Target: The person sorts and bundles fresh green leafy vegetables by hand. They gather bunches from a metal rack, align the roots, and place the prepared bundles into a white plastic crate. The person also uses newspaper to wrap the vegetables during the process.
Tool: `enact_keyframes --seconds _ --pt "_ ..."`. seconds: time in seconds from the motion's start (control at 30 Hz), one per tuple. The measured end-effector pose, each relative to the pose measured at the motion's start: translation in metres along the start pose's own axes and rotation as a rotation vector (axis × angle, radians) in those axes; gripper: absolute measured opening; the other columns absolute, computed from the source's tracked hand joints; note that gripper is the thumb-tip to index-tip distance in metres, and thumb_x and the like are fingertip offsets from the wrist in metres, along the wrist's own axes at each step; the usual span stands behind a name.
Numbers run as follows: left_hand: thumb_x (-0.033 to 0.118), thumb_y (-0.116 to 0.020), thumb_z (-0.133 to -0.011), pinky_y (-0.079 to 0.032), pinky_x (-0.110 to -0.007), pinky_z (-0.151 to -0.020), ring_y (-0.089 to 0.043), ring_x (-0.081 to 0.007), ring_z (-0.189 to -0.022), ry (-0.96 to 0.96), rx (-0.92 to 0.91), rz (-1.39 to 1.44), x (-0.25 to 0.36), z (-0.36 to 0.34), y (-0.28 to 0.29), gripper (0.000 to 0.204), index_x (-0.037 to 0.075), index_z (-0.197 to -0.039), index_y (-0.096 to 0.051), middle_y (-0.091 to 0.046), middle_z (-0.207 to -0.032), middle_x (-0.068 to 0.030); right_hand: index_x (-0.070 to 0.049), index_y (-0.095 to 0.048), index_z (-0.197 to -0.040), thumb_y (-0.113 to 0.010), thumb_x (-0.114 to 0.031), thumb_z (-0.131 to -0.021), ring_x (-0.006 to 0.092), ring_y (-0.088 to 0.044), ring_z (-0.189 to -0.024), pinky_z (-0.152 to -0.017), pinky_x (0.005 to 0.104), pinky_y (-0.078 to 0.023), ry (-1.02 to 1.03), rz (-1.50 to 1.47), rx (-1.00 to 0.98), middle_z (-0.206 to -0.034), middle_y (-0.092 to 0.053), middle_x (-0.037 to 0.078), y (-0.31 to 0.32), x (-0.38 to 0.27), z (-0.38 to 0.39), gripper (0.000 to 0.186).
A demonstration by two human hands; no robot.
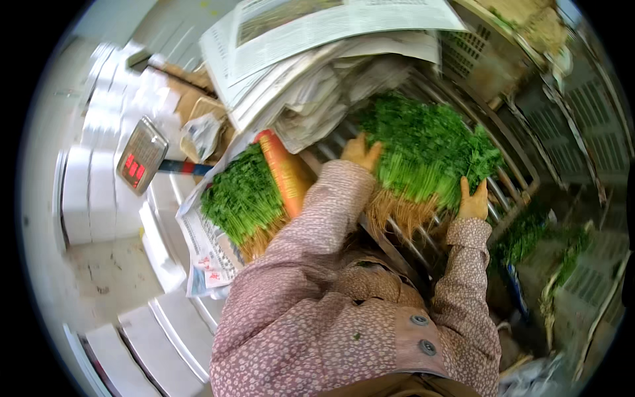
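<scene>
Bunch of leafy greens (430, 149), roots attached, lies on the slatted metal rack (508, 190) in front of me — leaves away from me, pale stems in the middle, brown roots toward my body. My left hand (359, 153) is at its left edge with fingers parted; my right hand (473, 202) is at its lower right edge, two fingers showing apart along the stems. Both hands touch the bunch from opposite sides; whether either is clamped tight I cannot tell, the leaves cover part of the fingers. Left of the rack, a second bunch (245, 192) rests on a sheet of newspaper (202, 255), leaves likewise away from me, with an orange-and-yellow wrapper (283, 172) lying along its right side. Just beyond it, a scale display (142, 155) with red lit figures stands tilted on a blue post. Above both bunches is a stack of newspapers (331, 73), its lower layers crumpled. Containers: a cardboard box (188, 106) upper left with crumpled paper (202, 135) at it; white boxes (92, 198) stacked at far left, contents hidden; a slotted plastic crate (476, 53) beyond the rack — contents unclear. Loose greens (529, 238) hang or lie low right, near another slotted crate (595, 264).
</scene>
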State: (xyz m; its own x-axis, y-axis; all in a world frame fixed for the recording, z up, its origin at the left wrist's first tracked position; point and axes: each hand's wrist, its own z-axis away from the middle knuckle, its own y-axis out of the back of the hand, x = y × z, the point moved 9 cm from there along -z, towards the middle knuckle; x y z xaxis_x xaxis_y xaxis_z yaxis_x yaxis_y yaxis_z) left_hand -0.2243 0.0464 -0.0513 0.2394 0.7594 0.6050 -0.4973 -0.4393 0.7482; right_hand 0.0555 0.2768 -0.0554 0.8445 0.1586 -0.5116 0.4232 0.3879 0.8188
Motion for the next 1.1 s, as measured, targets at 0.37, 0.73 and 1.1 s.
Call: enact_keyframes --seconds 0.37,0.73,1.1 --pt "0.059 -0.062 -0.077 -0.027 -0.042 -0.109 -0.031 -0.038 -0.131 0.163 -0.156 0.257 0.041 0.032 -0.032 0.105 0.008 -0.148 -0.004 -0.026 -0.142 -0.0262 -0.007 -0.006 -0.148 -0.064 -0.054 -0.081 0.0379 -0.019 -0.138 -0.11 0.0482 -0.025 0.093 -0.295 -0.135 -0.152 -0.011 0.019 -0.043 -0.046 -0.01 0.101" --pt "0.045 -0.071 -0.074 -0.03 -0.043 -0.108 -0.031 -0.0385 -0.131 0.199 -0.119 0.486 0.051 0.098 -0.038 0.103 0.007 -0.147 -0.009 -0.028 -0.139 -0.0249 0.002 0.0 -0.146 -0.073 -0.033 -0.08 0.035 -0.03 -0.133 -0.107 0.0448 -0.029 -0.014 -0.726 -0.3 -0.148 -0.02 0.024 -0.034 -0.037 0.031 0.104" --pt "0.052 -0.068 -0.074 -0.035 -0.044 -0.098 -0.041 -0.0355 -0.117 0.18 0.007 0.158 0.001 0.136 -0.078 0.109 0.005 -0.147 -0.002 -0.036 -0.127 -0.0198 -0.003 -0.01 -0.147 -0.049 -0.065 -0.084 0.0405 -0.031 -0.132 -0.105 0.0461 -0.033 0.271 -0.008 -0.218 -0.148 -0.022 0.025 -0.055 -0.004 0.083 0.097"
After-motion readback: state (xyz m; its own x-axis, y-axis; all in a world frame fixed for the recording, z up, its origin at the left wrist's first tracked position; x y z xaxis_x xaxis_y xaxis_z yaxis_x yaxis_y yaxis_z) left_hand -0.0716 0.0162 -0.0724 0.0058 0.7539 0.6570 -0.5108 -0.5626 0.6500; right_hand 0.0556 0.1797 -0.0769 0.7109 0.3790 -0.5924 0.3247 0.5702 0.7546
